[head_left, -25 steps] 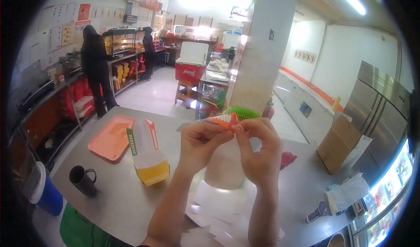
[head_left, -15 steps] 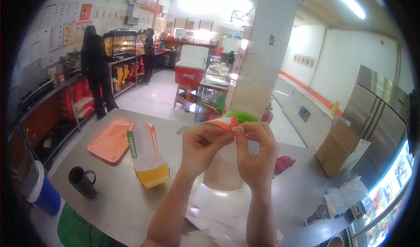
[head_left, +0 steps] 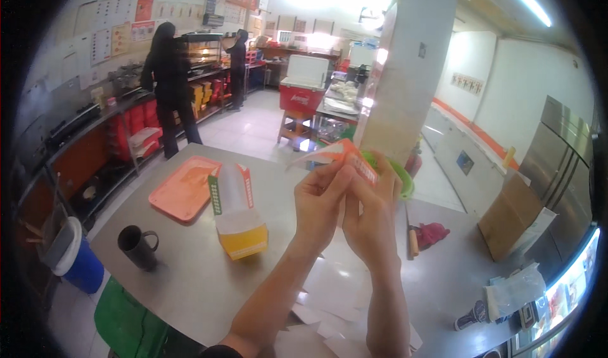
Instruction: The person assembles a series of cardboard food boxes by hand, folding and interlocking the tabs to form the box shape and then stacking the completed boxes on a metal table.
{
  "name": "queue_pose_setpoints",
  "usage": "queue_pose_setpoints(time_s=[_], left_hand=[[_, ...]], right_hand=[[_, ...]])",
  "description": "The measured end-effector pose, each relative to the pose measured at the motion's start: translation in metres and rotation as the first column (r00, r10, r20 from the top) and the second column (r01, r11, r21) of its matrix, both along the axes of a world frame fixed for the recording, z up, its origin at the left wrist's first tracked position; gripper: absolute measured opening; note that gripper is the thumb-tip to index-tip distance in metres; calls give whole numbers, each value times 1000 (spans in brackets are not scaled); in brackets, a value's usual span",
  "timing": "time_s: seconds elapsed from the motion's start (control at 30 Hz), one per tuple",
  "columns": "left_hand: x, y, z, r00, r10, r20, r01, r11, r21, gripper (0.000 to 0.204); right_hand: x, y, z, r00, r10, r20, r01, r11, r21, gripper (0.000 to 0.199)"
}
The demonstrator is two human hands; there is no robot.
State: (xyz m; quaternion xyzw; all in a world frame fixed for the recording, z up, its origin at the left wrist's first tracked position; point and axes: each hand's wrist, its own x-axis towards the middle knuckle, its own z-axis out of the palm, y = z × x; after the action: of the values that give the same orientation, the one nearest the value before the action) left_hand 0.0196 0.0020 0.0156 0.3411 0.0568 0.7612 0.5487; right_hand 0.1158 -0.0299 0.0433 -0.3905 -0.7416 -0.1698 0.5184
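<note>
An orange-and-white printed cardboard piece (head_left: 345,151) is held up above the table, bent between my fingers. My left hand (head_left: 318,203) pinches its lower edge, thumb against the card. Close beside it, my right hand (head_left: 373,209) also pinches the card, and the two hands nearly touch. Left of them stands an open paper food carton (head_left: 243,242) with a yellow front, green and orange side flaps and a white inside. Below my forearms lie several flat white card sheets (head_left: 332,288), partly covered by my arms.
The steel table (head_left: 190,301) also bears an orange tray (head_left: 183,190), a dark mug (head_left: 138,247), a wood-handled knife (head_left: 413,241), a red cloth (head_left: 432,233), a cardboard box (head_left: 512,215) and a paper cup (head_left: 470,317). Behind my hands is a green basket (head_left: 404,180). Two people work at the far-left counter.
The view has swung left, so the scene sits further right. My hands have drawn closer together and the cardboard piece is turned and bent more steeply. The knife now shows.
</note>
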Motion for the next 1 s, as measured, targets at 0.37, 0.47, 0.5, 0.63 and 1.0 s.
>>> queue_pose_setpoints(time_s=[0.37,0.47,0.5,0.63,1.0], left_hand=[[-19,-5,-1,984,-123,-129,141,979,145,21],[-21,-12,10,960,-165,224,155,986,64,39],[-21,-6,7,996,-24,88,22,999,29,41],[-22,2,-2,747,439,-500,-354,898,260,37],[-4,-2,0,543,573,-614,-215,802,557,25]], right_hand=[[31,1,17,933,304,-194,-352,886,-301,41],[38,-6,26,943,318,102,-294,936,-195,44],[42,-3,25,918,391,58,-368,899,-235,45],[45,-1,18,751,550,-365,-658,666,-350,44],[49,-17,22,904,72,-421,-222,921,-320,22]])
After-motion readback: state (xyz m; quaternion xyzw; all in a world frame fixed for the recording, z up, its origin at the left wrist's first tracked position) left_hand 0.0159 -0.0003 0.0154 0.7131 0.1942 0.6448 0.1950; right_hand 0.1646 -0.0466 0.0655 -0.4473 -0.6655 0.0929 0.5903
